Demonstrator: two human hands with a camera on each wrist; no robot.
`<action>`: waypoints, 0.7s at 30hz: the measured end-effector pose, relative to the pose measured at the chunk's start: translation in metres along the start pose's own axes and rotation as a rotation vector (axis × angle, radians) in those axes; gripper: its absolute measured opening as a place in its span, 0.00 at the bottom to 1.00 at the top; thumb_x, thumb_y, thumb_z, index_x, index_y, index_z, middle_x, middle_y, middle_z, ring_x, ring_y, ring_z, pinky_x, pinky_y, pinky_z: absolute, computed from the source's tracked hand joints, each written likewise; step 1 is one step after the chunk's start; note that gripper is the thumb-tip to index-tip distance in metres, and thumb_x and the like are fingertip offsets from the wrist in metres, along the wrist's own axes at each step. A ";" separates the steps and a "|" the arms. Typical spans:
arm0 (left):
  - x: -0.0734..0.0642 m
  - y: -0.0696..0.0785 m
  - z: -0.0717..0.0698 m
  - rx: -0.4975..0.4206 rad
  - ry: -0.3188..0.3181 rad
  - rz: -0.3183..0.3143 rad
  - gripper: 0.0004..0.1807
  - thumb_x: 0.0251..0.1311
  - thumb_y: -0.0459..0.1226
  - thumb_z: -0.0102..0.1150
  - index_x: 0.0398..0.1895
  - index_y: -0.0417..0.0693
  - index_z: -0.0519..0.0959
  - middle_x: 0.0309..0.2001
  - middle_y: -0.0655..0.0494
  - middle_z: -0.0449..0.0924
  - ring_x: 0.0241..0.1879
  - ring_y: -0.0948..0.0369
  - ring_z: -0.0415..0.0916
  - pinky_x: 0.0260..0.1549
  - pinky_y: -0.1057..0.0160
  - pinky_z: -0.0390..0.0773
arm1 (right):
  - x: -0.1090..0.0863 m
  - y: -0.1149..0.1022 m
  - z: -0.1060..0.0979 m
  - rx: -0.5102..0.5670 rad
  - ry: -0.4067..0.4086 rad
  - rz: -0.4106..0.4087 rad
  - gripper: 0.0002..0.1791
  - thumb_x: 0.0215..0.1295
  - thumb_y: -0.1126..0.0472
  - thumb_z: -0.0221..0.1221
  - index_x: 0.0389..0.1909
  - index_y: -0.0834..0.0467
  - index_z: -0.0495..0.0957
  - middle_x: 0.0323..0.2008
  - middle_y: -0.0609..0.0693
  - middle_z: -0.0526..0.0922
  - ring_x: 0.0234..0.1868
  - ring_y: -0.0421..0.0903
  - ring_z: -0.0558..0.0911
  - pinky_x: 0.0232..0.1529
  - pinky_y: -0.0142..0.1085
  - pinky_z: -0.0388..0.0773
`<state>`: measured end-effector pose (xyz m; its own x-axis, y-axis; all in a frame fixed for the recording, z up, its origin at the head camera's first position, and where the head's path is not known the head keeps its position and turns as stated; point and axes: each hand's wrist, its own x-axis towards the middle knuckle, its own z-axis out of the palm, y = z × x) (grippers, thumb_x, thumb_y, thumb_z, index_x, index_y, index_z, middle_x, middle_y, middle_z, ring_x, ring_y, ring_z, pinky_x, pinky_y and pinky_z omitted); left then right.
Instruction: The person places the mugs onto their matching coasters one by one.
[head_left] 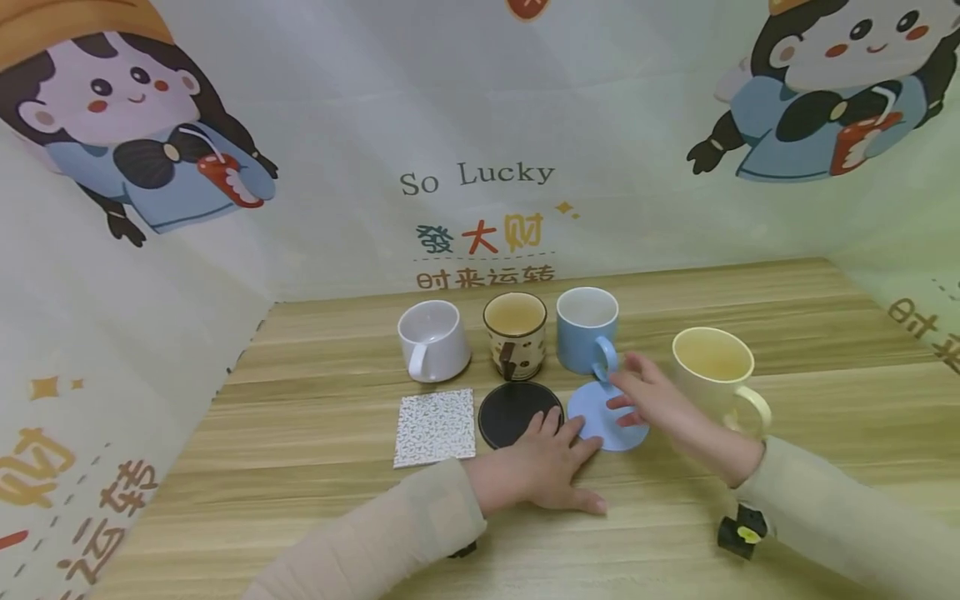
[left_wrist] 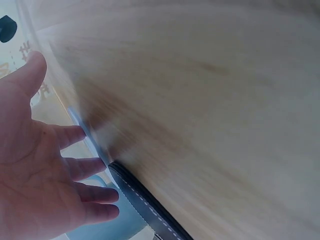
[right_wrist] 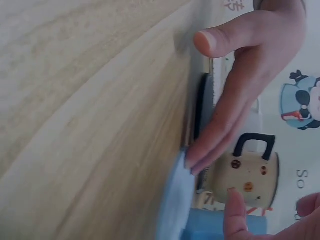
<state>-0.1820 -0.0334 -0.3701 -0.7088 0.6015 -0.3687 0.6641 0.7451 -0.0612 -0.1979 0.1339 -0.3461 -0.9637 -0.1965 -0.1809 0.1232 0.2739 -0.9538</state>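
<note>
My left hand [head_left: 551,467] lies palm down with its fingers spread, over the near edge of a round black coaster [head_left: 513,408]; its index finger reaches the rim of a round light blue coaster [head_left: 607,425]. In the left wrist view, the fingertips of this hand [left_wrist: 45,175] meet the coaster edges. Above the blue coaster hovers my right hand [head_left: 660,400], fingers loosely extended beside the handle of a blue mug [head_left: 583,337]. Whether it touches that handle I cannot tell. A cream-yellow mug [head_left: 708,367] stands just right of this hand.
Behind the black coaster stands a patterned beige mug [head_left: 517,346] with a dark handle. A white mug [head_left: 435,346] is left of it, behind a square speckled coaster [head_left: 435,427]. The wooden table [head_left: 315,417] backs onto a printed cloth [head_left: 337,150].
</note>
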 end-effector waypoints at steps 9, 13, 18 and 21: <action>0.003 0.000 0.000 -0.008 -0.005 0.009 0.44 0.51 0.70 0.39 0.70 0.62 0.53 0.71 0.52 0.46 0.70 0.46 0.42 0.66 0.50 0.48 | 0.030 0.009 0.012 0.258 0.131 0.074 0.32 0.71 0.52 0.37 0.67 0.66 0.42 0.53 0.62 0.61 0.29 0.34 0.74 0.27 0.25 0.75; 0.003 0.001 -0.002 -0.011 -0.018 0.005 0.44 0.52 0.70 0.39 0.70 0.62 0.53 0.72 0.53 0.46 0.70 0.46 0.42 0.66 0.50 0.48 | 0.038 0.008 0.016 0.272 0.173 0.071 0.25 0.71 0.50 0.37 0.56 0.68 0.55 0.44 0.56 0.62 0.27 0.35 0.73 0.24 0.25 0.75; 0.001 0.001 -0.003 -0.020 -0.024 0.001 0.44 0.52 0.70 0.40 0.70 0.62 0.52 0.72 0.53 0.45 0.70 0.46 0.41 0.66 0.50 0.47 | 0.045 0.009 0.019 0.294 0.163 0.095 0.17 0.71 0.51 0.36 0.34 0.61 0.62 0.33 0.48 0.66 0.24 0.36 0.73 0.23 0.27 0.75; 0.000 0.001 -0.003 -0.016 -0.024 -0.001 0.45 0.52 0.70 0.39 0.70 0.62 0.52 0.72 0.53 0.45 0.70 0.46 0.42 0.66 0.50 0.47 | 0.049 0.011 0.019 0.319 0.148 0.113 0.19 0.71 0.51 0.35 0.26 0.58 0.62 0.26 0.45 0.68 0.24 0.38 0.74 0.25 0.30 0.76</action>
<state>-0.1821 -0.0315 -0.3672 -0.7036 0.5937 -0.3904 0.6592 0.7505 -0.0467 -0.2389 0.1097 -0.3695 -0.9609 -0.0367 -0.2745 0.2755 -0.0259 -0.9609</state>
